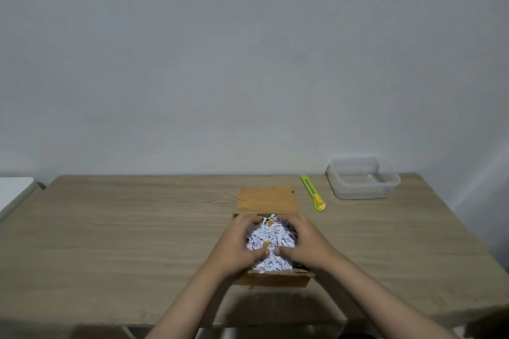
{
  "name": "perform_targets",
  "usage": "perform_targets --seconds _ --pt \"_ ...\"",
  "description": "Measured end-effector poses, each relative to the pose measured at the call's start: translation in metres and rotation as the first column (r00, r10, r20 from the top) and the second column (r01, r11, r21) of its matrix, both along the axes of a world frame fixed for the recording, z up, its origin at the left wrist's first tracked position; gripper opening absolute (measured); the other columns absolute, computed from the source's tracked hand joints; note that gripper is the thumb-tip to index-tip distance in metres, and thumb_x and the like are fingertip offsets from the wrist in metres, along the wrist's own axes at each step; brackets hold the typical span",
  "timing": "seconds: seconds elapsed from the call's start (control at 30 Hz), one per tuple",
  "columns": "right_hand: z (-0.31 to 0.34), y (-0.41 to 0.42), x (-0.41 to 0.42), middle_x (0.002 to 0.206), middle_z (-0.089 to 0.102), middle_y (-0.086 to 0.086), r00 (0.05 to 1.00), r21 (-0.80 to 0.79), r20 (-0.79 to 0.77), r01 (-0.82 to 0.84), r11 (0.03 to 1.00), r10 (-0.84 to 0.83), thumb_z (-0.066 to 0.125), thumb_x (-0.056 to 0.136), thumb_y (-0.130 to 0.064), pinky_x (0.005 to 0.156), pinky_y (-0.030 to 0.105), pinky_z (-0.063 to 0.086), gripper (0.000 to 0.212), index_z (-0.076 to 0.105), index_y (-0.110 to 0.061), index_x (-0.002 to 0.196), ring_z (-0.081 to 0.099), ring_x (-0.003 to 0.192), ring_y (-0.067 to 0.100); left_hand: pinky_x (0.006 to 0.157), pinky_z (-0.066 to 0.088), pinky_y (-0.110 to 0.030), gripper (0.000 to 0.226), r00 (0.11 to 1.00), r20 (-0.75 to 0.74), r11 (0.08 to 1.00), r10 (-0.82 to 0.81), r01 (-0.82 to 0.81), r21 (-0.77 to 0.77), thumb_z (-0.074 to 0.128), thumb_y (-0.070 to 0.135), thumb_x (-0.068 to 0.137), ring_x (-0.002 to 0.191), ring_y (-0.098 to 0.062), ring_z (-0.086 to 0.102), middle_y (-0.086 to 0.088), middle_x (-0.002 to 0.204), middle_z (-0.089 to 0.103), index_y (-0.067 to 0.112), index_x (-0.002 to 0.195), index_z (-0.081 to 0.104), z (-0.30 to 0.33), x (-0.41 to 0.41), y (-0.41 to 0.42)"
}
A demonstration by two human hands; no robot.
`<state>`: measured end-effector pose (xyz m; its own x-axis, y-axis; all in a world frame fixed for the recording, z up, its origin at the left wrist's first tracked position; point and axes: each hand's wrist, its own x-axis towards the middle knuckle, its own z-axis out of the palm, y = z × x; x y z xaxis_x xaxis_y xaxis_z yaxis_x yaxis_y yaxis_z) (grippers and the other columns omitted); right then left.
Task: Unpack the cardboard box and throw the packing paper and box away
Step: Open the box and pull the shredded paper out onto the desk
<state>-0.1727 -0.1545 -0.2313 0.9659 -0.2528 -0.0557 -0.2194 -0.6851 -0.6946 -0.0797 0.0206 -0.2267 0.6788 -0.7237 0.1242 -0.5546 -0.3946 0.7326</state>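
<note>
An open brown cardboard box (pixel 278 279) stands on the wooden table, its far flap (pixel 267 199) folded back flat. A heap of white shredded packing paper (pixel 271 238) fills it, with a few small brown scraps on top. My left hand (pixel 238 245) cups the heap from the left and my right hand (pixel 303 243) cups it from the right. Both thumbs press into the near side of the paper, fingers curled around it. Whatever lies under the paper is hidden.
A yellow-green utility knife (pixel 314 193) lies just right of the box's flap. A clear plastic container (pixel 362 177) sits at the table's back right corner. A white surface (pixel 13 190) adjoins the table's left edge. A plain wall stands behind.
</note>
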Motion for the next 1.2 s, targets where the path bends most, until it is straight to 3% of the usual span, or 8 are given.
perform_targets --seconds 0.13,0.23,0.53,0.8,1.0,1.2 --pt "-0.002 0.000 0.010 0.139 0.038 0.000 0.986 -0.078 -0.149 -0.089 0.993 0.076 0.084 0.057 -0.042 0.106 0.032 0.037 0.100 0.033 -0.023 0.140 0.040 0.127 0.018 0.096 0.039 -0.024 0.091 0.986 0.020 0.929 -0.164 0.148 0.338 0.081 0.033 0.063 0.118 -0.016 0.044 -0.002 0.134 0.043 0.016 0.139 0.036 -0.008 0.014 -0.016" --pt "-0.004 -0.002 0.018 0.144 0.036 0.001 0.961 -0.145 -0.242 -0.169 0.975 0.131 0.086 0.052 -0.042 0.107 0.035 0.037 0.110 0.026 -0.026 0.144 0.039 0.130 0.020 0.097 0.041 -0.030 0.101 0.979 0.030 0.875 -0.200 0.164 0.456 0.083 0.035 0.058 0.120 -0.018 0.043 -0.001 0.133 0.042 0.018 0.143 0.030 -0.012 0.022 -0.020" --pt "-0.005 -0.006 0.030 0.134 0.044 -0.001 0.925 -0.294 -0.317 -0.306 0.906 0.209 0.085 0.052 -0.040 0.096 0.039 0.046 0.105 0.028 -0.028 0.141 0.046 0.121 0.021 0.090 0.045 -0.035 0.086 0.980 0.029 0.836 -0.197 0.153 0.527 0.087 0.039 0.051 0.109 -0.019 0.050 0.002 0.121 0.047 0.020 0.124 0.045 -0.006 0.029 -0.026" --pt "-0.006 -0.010 0.030 0.132 0.043 -0.003 0.927 -0.310 -0.296 -0.321 0.895 0.230 0.085 0.050 -0.042 0.092 0.038 0.048 0.102 0.033 -0.030 0.136 0.048 0.117 0.020 0.088 0.048 -0.041 0.085 0.958 0.094 0.726 -0.270 0.138 0.674 0.083 0.042 0.057 0.109 -0.027 0.051 -0.006 0.122 0.043 0.020 0.124 0.034 -0.009 0.025 -0.030" --pt "-0.007 -0.008 0.033 0.118 0.047 -0.001 0.920 -0.324 -0.321 -0.331 0.886 0.226 0.085 0.048 -0.040 0.081 0.041 0.051 0.088 0.039 -0.026 0.122 0.055 0.104 0.024 0.082 0.046 -0.038 0.071 0.919 0.235 0.746 -0.316 0.087 0.660 0.075 0.052 0.060 0.104 -0.026 0.054 -0.005 0.114 0.051 0.017 0.112 0.043 -0.021 0.027 -0.029" --pt "-0.005 -0.008 0.036 0.116 0.052 0.002 0.901 -0.305 -0.357 -0.363 0.880 0.248 0.082 0.049 -0.041 0.082 0.040 0.050 0.085 0.038 -0.026 0.121 0.056 0.103 0.027 0.078 0.047 -0.037 0.063 0.923 0.218 0.767 -0.318 0.115 0.632 0.071 0.054 0.063 0.102 -0.026 0.058 -0.004 0.110 0.058 0.018 0.107 0.045 -0.021 0.028 -0.027"
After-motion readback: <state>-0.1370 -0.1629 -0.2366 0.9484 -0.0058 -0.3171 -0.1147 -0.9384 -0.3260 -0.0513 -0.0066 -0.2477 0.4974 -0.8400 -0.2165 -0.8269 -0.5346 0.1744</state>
